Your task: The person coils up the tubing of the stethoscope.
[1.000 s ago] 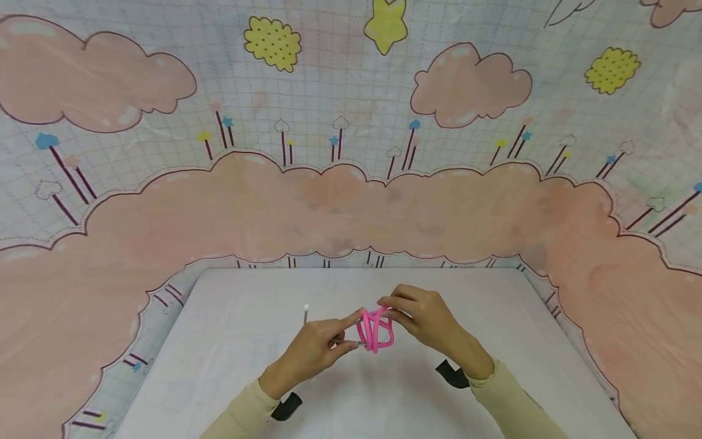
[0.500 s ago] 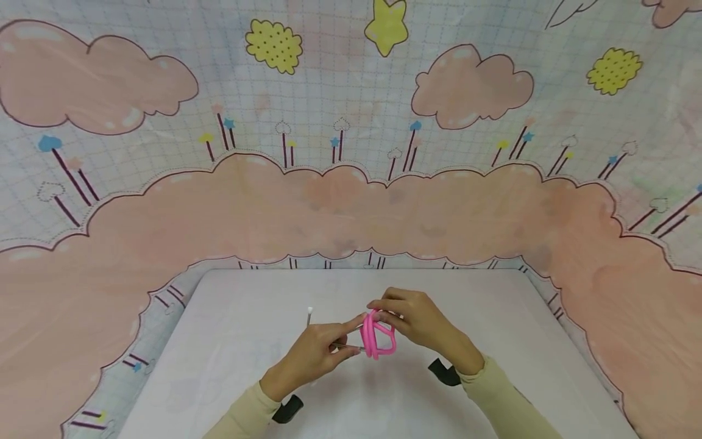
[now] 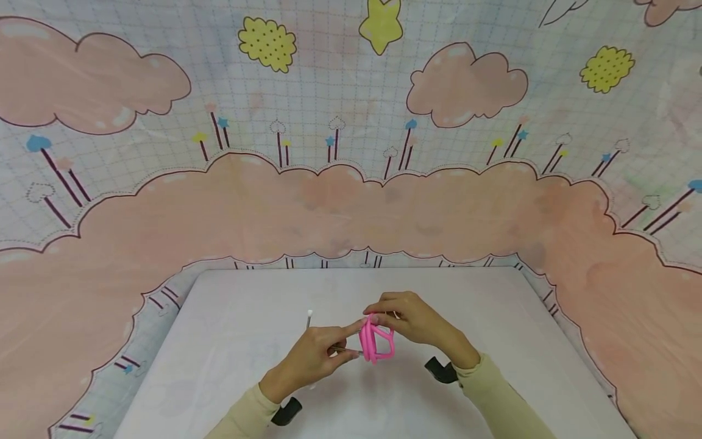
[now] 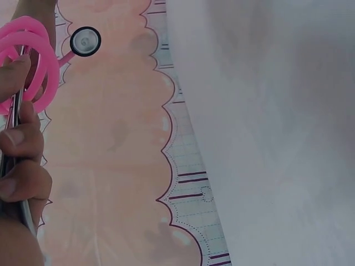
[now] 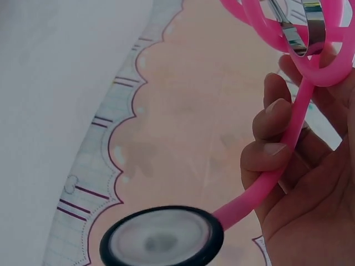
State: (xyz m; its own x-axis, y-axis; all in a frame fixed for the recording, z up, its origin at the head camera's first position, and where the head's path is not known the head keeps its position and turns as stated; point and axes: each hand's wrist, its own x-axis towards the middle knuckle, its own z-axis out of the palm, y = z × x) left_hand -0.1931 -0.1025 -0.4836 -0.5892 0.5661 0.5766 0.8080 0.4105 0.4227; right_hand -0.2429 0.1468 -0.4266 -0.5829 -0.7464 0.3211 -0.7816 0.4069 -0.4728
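A stethoscope with pink tubing [image 3: 368, 346] is held between both hands above the table. Its tubing is coiled in several loops round the metal ear tubes [image 4: 16, 105]. My left hand [image 3: 314, 352] grips those ear tubes, with a white ear tip [image 3: 309, 313] sticking up behind it. At the coil's upper right, my right hand [image 3: 415, 320] holds the tubing's end length, fingers curled round it in the right wrist view. The round, dark-rimmed chest piece [image 5: 161, 239] hangs off that end. In the head view the right hand hides the chest piece.
A white table [image 3: 263, 292] lies beneath the hands. Behind and around it hangs a cloth [image 3: 329, 207] printed with clouds and stars. Dark straps [image 3: 441, 370] show under both wrists.
My right hand has moved left and slightly down, over the top of the coil. The front pink strands lie closer together. My left hand keeps its grip, slightly lower.
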